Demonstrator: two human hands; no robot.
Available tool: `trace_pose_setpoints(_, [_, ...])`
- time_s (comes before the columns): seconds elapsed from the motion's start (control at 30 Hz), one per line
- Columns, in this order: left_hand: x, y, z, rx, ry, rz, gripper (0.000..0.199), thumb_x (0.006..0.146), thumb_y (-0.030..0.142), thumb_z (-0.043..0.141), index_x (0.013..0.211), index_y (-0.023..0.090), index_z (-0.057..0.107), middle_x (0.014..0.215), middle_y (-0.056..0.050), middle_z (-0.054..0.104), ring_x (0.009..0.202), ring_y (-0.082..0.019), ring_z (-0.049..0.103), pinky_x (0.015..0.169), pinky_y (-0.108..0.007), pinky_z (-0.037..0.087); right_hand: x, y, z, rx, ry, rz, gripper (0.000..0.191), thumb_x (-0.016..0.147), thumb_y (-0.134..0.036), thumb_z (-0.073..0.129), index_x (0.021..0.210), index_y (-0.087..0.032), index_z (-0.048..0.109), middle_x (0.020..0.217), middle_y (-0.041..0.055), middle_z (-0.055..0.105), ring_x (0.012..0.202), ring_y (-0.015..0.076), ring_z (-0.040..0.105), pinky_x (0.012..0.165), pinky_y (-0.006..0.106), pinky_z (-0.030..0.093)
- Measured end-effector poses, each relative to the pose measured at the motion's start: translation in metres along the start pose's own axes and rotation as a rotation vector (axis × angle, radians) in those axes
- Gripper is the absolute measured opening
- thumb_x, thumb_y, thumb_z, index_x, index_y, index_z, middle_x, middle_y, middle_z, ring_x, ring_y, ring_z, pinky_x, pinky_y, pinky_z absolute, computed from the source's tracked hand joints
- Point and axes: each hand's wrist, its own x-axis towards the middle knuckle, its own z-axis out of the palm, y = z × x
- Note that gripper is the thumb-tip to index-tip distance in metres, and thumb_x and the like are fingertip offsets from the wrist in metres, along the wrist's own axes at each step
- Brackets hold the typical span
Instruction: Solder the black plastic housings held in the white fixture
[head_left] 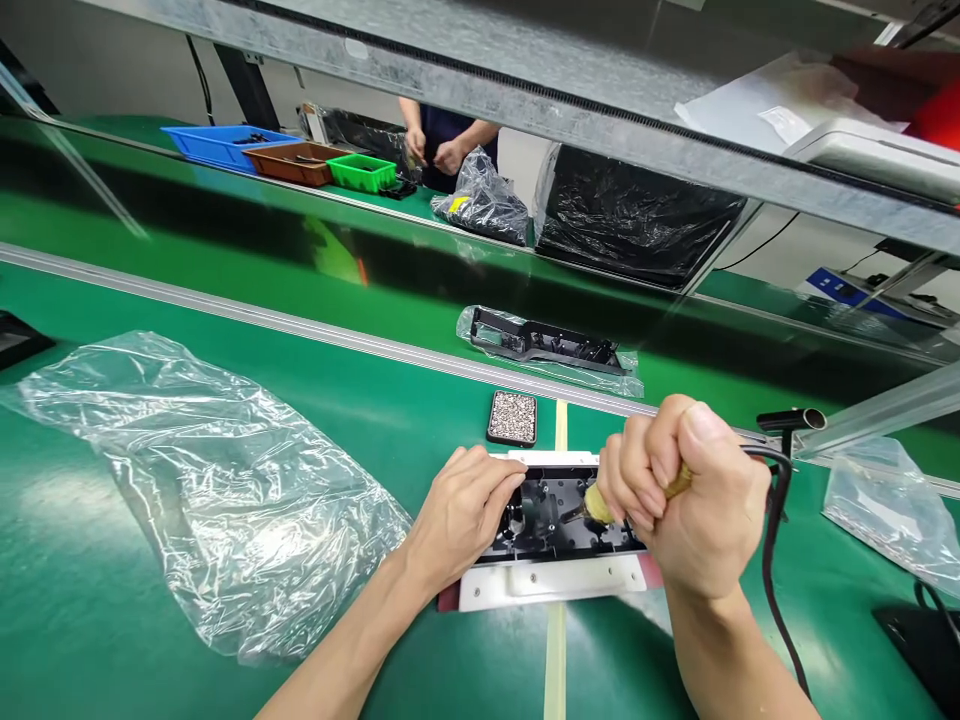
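A black plastic housing (559,510) lies in a white fixture (562,582) on the green table. My right hand (686,490) is wrapped round a yellow-handled tool (598,504), whose thin tip points down into the housing. My left hand (469,510) lies at the housing's left end, its thumb and index finger pressed together near the upper left edge; whether they pinch something small is hidden. Just behind the fixture sits a small square black tray (512,418) full of small metallic parts.
A clear plastic bag (262,500) covers the left table. A black frame (540,342) in plastic lies beyond the metal rail. A black cable (772,560) and tube holder (791,420) stand right. Blue, brown and green bins and another person's hands (435,152) are farther back.
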Motion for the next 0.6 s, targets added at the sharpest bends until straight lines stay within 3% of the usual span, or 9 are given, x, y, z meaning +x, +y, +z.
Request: trace_pose_setpoints(0.6, [0.0031,0.0072,-0.0005,0.013,-0.009,-0.012,0.019,0.109,0.019,0.048,0.115,0.021,0.066,0.098,-0.002,0.069,0.085,-0.020,0.053,0.080,-0.037,0.034,-0.0024,0.0063,-0.0009,0.022,-0.079,0.081,0.043,0.099,-0.035,0.054,0.060,-0.019,0.042,0.047,-0.0039,0.037,0.037,0.0089,0.033,0.035,0.022,0.031])
